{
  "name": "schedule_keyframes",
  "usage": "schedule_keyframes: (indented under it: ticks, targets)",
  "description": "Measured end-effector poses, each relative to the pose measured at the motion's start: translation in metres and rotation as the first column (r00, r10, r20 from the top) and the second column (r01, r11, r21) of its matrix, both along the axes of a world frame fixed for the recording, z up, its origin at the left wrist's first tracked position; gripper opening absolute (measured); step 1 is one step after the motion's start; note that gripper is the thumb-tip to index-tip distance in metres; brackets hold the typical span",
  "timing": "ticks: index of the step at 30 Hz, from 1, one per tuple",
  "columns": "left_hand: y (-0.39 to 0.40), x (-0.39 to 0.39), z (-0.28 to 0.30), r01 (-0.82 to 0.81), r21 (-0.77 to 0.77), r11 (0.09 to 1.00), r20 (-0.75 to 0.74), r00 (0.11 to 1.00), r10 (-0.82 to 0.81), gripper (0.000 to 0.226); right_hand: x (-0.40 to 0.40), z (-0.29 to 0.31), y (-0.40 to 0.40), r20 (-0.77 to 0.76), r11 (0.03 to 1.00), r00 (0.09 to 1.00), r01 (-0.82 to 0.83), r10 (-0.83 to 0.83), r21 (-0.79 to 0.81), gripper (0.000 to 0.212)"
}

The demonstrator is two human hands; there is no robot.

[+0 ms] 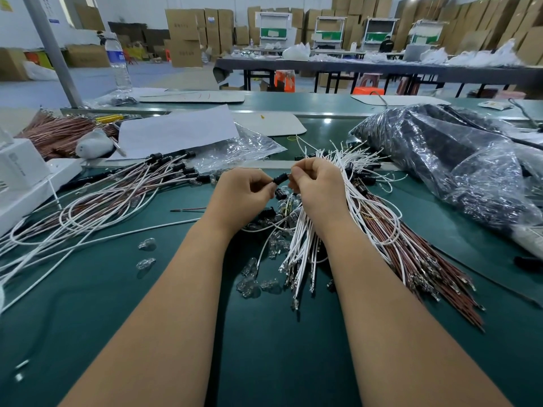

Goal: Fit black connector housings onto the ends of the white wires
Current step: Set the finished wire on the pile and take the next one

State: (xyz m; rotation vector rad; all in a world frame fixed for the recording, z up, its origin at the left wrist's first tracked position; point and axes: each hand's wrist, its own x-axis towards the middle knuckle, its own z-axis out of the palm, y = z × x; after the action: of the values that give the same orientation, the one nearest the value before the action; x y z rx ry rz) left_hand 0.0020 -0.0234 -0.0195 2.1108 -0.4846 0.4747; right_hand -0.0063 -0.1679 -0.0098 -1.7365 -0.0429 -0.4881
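Between the two hands, one black connector housing (279,180) is held just above the green table (147,289): the left hand (242,190) pinches its left end with curled fingers, and the right hand (316,186) has thumb and fingers curled at its right end, where a wire seems to enter, though the join is too small to see clearly. A second black housing (280,194) sits just below the first, by the left thumb. Under the right hand a thick bundle of white wires (302,239) fans toward the viewer, too many to count, touching a bundle of reddish-brown wires (411,248) on its right. Small clear glass bulbs (249,284) lie scattered around the wire ends; two of them (146,254) sit apart to the left, the rest uncounted. Further left lies a heap of finished wires (102,201) with roughly eight black housings (185,168) already on their far ends. One large clear plastic bag (455,160) of dark parts lies at the right, one smaller crumpled bag (244,148) behind the hands, one white sheet of paper (176,130) beside it, and one water bottle (118,63) stands at the far left.
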Motion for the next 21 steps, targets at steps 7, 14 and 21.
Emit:
schedule_keyframes:
  ticks: [7, 14, 21]
  targets:
    - [-0.0013, -0.0013, 0.0016, -0.017, -0.095, 0.995, -0.047, 0.999, 0.013, 0.015, -0.0014, 0.0003, -0.0004, 0.014, 1.0, 1.0, -0.002, 0.001, 0.027, 0.02]
    - [-0.0008, -0.0005, 0.0017, -0.026, -0.111, 0.993, -0.012, 1.0, 0.025, 0.014, -0.0023, 0.001, 0.0033, 0.008, 0.999, 1.0, 0.01, -0.009, -0.038, 0.016]
    - [-0.0006, -0.0008, 0.0024, -0.041, -0.139, 0.989, -0.001, 0.999, 0.041, 0.014, -0.0059, -0.0013, 0.0088, 0.105, 0.959, 0.991, 0.112, -0.088, -0.26, 0.018]
